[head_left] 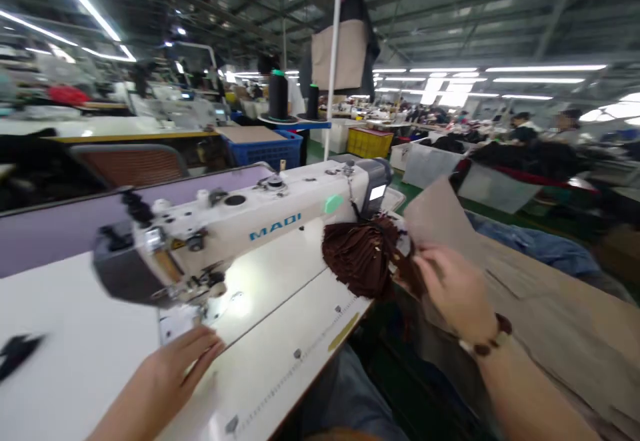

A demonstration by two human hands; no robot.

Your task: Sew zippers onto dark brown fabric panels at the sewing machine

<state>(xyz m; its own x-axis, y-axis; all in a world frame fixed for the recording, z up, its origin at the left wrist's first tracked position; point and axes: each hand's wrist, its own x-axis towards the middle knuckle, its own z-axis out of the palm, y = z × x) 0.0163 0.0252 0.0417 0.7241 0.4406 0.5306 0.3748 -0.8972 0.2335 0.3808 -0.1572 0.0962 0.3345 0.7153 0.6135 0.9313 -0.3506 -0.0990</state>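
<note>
My left hand (pixel 175 369) lies on the white sewing table (pixel 280 321), just in front of the needle area of a white sewing machine (pixel 280 218). Its fingers are stretched out, with nothing visible in them. At the table's right edge sits a tied bundle of dark brown fabric pieces (pixel 357 258). My right hand (pixel 457 291) is at the bundle's right side, thumb and fingers pinched on a brown fabric piece (pixel 411 273). A beige fabric panel (pixel 440 218) stands up right behind these fingers; whether they also touch it I cannot tell.
Beige fabric panels (pixel 550 321) lie stacked on the right, near blue denim (pixel 545 244). Black thread cones (pixel 278 96) stand behind the machine beside a white pole (pixel 334 68). A dark blurred item (pixel 20 354) lies on the table at left. People work in the background.
</note>
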